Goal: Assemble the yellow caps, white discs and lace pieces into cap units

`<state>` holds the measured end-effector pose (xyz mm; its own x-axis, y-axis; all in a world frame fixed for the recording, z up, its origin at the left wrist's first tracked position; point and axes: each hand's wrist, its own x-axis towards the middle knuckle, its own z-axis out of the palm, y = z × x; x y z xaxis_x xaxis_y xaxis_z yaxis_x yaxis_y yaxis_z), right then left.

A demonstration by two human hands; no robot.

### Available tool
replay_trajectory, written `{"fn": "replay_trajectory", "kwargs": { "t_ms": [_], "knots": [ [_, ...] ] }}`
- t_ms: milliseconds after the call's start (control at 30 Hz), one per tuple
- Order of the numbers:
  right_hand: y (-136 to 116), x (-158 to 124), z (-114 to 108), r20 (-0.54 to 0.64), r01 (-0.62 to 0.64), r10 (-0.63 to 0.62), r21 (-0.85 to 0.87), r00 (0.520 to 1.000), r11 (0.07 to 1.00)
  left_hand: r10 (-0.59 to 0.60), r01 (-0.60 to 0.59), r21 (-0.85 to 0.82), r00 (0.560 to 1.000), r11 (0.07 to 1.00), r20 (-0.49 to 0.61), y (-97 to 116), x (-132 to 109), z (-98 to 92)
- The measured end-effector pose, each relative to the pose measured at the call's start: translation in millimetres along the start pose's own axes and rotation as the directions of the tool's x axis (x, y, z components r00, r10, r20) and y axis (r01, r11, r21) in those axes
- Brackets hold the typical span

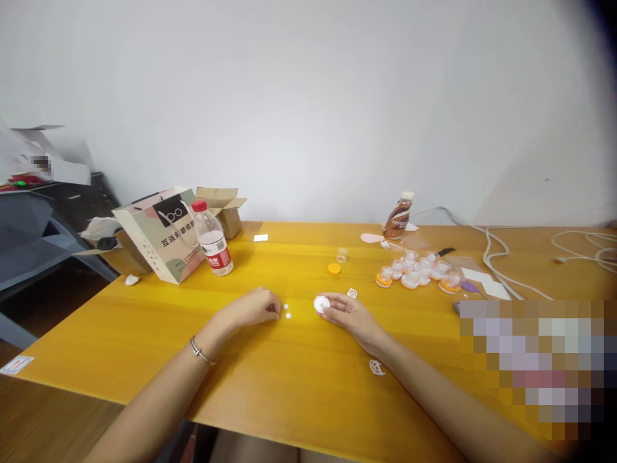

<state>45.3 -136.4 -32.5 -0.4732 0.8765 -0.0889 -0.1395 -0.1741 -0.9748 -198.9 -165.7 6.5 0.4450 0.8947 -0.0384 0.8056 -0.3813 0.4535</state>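
Between the thumb and fingers of my right hand (351, 315) is a white round disc (321, 305), its flat face turned toward me. My left hand (260, 305) hovers low over the table with its fingers curled together; whatever they pinch, if anything, is hidden. Just right of those fingertips lie small white dots (288, 316). A white openwork piece (352, 293) sits beyond my right hand, and a second white cut-out piece (376, 368) rests below my right wrist. Farther back are a yellow round part (334, 269) and a small clear cup (342, 255).
Clear round containers (417, 270), some with orange bases, cluster at the right. Behind them stands a brown bottle (398, 215). A water bottle (215, 244), a paper bag (168, 238) and a cardboard box (226, 212) stand at the left. White cables (496, 251) cross the right side.
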Motion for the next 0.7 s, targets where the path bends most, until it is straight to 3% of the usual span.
{"fn": "replay_trajectory", "kwargs": {
  "t_ms": [133,300,433,600,700],
  "knots": [
    [-1.1,-1.4,-0.2,0.004,-0.013,0.013,-0.021,1.000,1.000,-0.005,0.006,0.074,1.000,0.997,-0.027,4.5,-3.4,0.7],
    [-0.5,-1.0,-0.7,-0.001,-0.018,0.018,-0.021,1.000,1.000,0.057,-0.057,-0.001,0.986,0.998,-0.158,4.6,5.6,9.6],
    [0.1,-0.3,-1.0,0.002,-0.019,0.019,-0.030,1.000,0.999,0.076,-0.080,-0.016,0.982,0.997,-0.172,0.9,16.1,17.9],
    [-1.0,-1.1,-1.1,0.002,-0.028,0.028,-0.039,1.000,0.999,0.127,-0.086,0.221,0.976,0.971,-0.175,1.4,17.9,21.8],
    [-0.7,-1.5,-0.8,0.002,-0.039,0.040,-0.039,0.999,0.998,0.182,-0.089,0.345,0.952,0.934,-0.246,9.0,18.5,28.7]
  ]
}}
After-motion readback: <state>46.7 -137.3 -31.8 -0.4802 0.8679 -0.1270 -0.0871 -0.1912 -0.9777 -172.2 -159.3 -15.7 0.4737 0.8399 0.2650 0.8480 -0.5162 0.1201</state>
